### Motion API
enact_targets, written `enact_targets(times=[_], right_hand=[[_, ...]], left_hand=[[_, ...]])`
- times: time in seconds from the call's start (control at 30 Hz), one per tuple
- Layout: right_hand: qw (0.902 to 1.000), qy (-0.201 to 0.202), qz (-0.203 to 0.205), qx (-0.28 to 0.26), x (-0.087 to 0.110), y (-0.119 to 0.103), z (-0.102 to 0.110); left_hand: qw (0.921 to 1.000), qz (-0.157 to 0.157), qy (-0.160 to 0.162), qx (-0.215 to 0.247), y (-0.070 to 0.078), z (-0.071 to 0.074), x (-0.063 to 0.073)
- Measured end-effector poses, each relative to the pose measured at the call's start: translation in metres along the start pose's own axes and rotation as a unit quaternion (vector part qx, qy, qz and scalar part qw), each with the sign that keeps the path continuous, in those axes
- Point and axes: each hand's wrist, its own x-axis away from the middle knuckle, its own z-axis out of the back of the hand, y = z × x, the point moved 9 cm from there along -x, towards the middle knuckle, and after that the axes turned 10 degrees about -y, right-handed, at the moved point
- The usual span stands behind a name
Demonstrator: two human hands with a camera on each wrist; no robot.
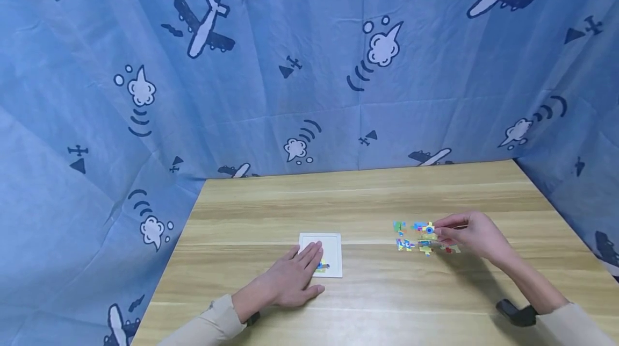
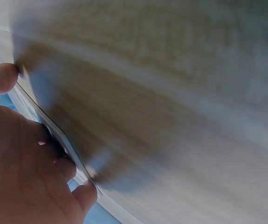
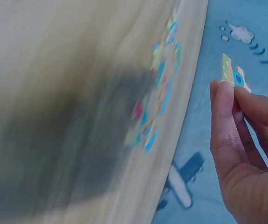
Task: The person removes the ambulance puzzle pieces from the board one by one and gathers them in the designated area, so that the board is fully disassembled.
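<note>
My left hand (image 1: pixel 294 277) rests with straight fingers on a white square puzzle tray (image 1: pixel 335 244), covering its left side. Beside the fingertips, in the lower part of the tray, a colourful puzzle piece (image 1: pixel 322 267) shows, partly hidden by the hand. In the left wrist view the fingers lie along the tray's edge (image 2: pixel 54 125). On the right, my right hand (image 1: pixel 479 236) pinches a jigsaw piece (image 3: pixel 226 70) between thumb and fingertips, raised over the table. This piece is yellow with a blue round spot. Just below it lie several loose jigsaw pieces (image 1: pixel 405 244).
The wooden table (image 1: pixel 367 303) reaches back to a blue curtain (image 1: pixel 329 77) printed with planes and clouds, which also hangs at both sides. A dark wrist strap (image 1: pixel 516 314) is on the right forearm, near the table's front.
</note>
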Motion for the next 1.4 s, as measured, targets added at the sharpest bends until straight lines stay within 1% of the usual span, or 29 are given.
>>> enact_targets(times=[0.1,0.2,0.4,0.57,0.7,0.8,0.93,1.07,1.23,1.4], right_hand=[[0.9999,-0.008,-0.002,-0.009,0.007,0.014,0.005],[0.9991,-0.026,-0.009,-0.032,0.012,0.028,0.008],[0.9961,-0.048,-0.038,-0.064,0.020,0.050,0.011],[0.9929,-0.072,-0.053,-0.079,0.024,0.060,0.008],[0.9873,-0.105,-0.075,-0.093,0.025,0.069,0.003],[0.9832,-0.129,-0.085,-0.097,0.026,0.072,-0.002],[0.9823,-0.145,-0.081,-0.087,0.026,0.072,-0.005],[0.9828,-0.147,-0.084,-0.073,0.027,0.072,-0.006],[0.9839,-0.142,-0.091,-0.061,0.027,0.073,-0.007],[0.9872,-0.125,-0.089,-0.044,0.026,0.072,-0.006]], left_hand=[[1.0000,-0.003,-0.001,0.002,0.001,0.000,0.000],[1.0000,-0.004,-0.003,0.005,0.001,-0.001,0.000],[0.9999,-0.002,-0.007,0.014,0.002,0.000,0.000],[0.9999,-0.001,-0.006,0.012,0.001,0.001,0.001],[0.9999,-0.002,-0.010,0.011,0.001,0.002,0.002],[0.9998,-0.004,-0.010,0.015,0.001,0.001,0.003],[0.9997,-0.006,-0.006,0.023,0.001,0.002,0.004],[0.9996,-0.006,-0.003,0.026,0.001,0.002,0.004],[0.9995,-0.008,-0.003,0.031,0.001,-0.001,0.004],[0.9996,-0.007,-0.002,0.028,0.000,-0.001,0.002]])
